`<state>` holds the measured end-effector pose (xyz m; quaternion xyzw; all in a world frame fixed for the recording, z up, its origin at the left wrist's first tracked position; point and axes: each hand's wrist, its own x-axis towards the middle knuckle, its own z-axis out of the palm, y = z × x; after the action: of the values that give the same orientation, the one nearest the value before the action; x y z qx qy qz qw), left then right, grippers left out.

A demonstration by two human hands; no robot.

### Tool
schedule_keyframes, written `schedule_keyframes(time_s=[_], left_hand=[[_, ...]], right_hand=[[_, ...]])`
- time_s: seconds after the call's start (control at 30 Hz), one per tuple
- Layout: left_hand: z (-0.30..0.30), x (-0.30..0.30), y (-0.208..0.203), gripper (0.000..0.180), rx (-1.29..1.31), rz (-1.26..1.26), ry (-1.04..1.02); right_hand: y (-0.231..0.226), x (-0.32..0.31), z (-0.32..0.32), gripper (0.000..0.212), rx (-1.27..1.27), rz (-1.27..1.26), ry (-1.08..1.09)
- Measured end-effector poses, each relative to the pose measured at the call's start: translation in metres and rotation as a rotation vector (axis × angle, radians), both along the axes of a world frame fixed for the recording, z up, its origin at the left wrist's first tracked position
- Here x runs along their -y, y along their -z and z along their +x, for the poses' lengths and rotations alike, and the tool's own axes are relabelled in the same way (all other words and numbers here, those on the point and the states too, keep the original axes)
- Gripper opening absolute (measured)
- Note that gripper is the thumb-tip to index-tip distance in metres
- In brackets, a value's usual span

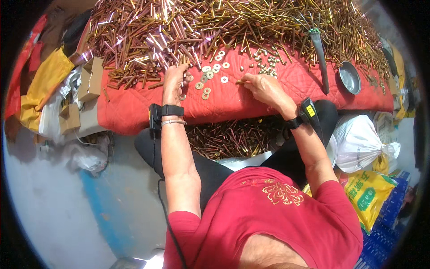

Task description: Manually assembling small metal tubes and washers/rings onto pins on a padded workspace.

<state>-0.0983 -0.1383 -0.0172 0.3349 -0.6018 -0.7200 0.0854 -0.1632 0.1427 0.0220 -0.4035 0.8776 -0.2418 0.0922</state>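
Observation:
My left hand (174,83) is at the near edge of a big pile of long brass-coloured bolts (165,40). Its fingers are curled, and what they hold is hidden. Flat round washers (210,75) lie scattered on the red quilted cloth (134,105) between my hands, some right beside the left fingers. My right hand (267,91) pinches a small brass-coloured piece (240,82) between thumb and fingertips, too small to name surely. Just beyond that hand is a loose cluster of small metal nuts (267,67).
A dark metal bowl (350,78) and a dark-handled tool (319,58) lie right on the cloth. More bolts (228,139) are heaped below its front edge. Cardboard boxes (91,80) stand left; a white tied bag (360,143) and a yellow bag (368,197) sit right.

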Motion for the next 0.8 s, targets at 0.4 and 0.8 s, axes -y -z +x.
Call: schedule_keyframes(time_s=[0.4, 0.8], left_hand=[[0.037, 0.001, 0.017, 0.013, -0.356, 0.879, -0.089], [0.060, -0.051, -0.002, 0.016, -0.615, 0.939, -0.091]], right_hand=[[-0.013, 0.029, 0.015, 0.009, -0.101, -0.536, 0.095], [0.001, 0.020, 0.017, 0.016, -0.095, -0.164, -0.054]])
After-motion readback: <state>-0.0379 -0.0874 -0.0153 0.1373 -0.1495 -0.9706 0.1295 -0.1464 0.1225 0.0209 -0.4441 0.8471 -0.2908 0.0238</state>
